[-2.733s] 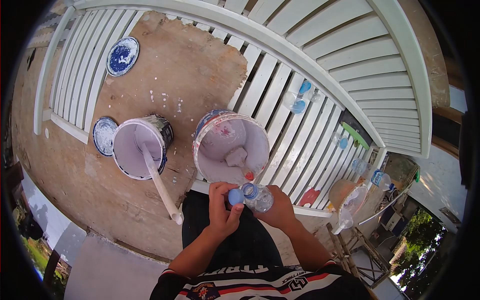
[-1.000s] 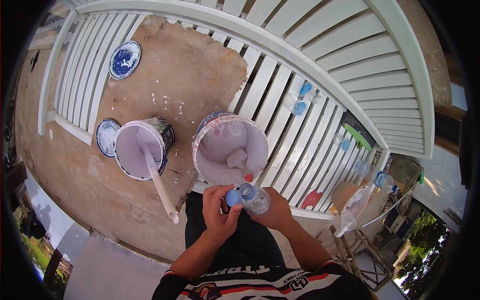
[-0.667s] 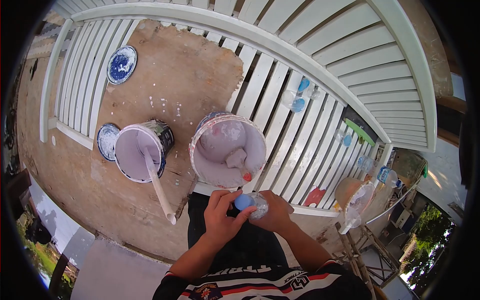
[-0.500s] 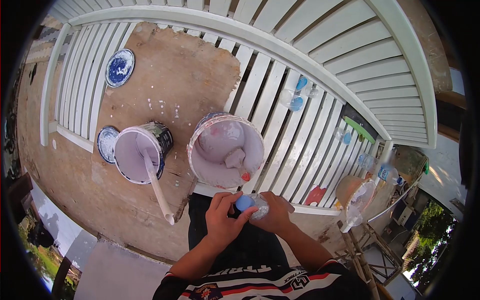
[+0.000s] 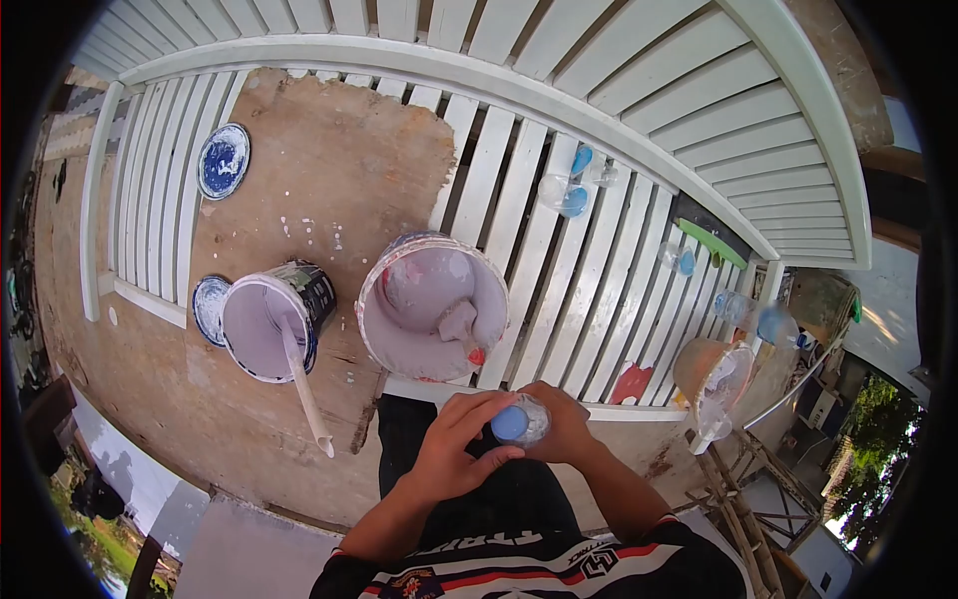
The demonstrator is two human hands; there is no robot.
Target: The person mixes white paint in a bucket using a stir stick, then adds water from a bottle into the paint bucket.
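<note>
Between my two hands, in front of my body, is a small clear plastic container [image 5: 537,419] with a round blue end [image 5: 509,423], which faces up toward me. My right hand [image 5: 567,427] wraps around its clear side. My left hand [image 5: 459,447] curls about the blue end, with thumb and fingers on either side of it. Just beyond my hands stands a large bucket [image 5: 399,344] coated inside with pale paint. A paintbrush [image 5: 459,321] with a red-tipped handle lies in that bucket.
A smaller paint bucket [image 5: 239,329] with a pale stick [image 5: 306,399] stands on a worn board [image 5: 329,150]. Blue lids [image 5: 224,162] lie on that side. Clear containers with blue parts [image 5: 573,200] and a green-edged tool [image 5: 711,243] rest on the white slatted bench [image 5: 544,280]. Another bucket [image 5: 694,371] stands right.
The container has turned so its blue end faces up more fully. My left fingers have shifted on it and loosened slightly. The whole view has moved a little.
</note>
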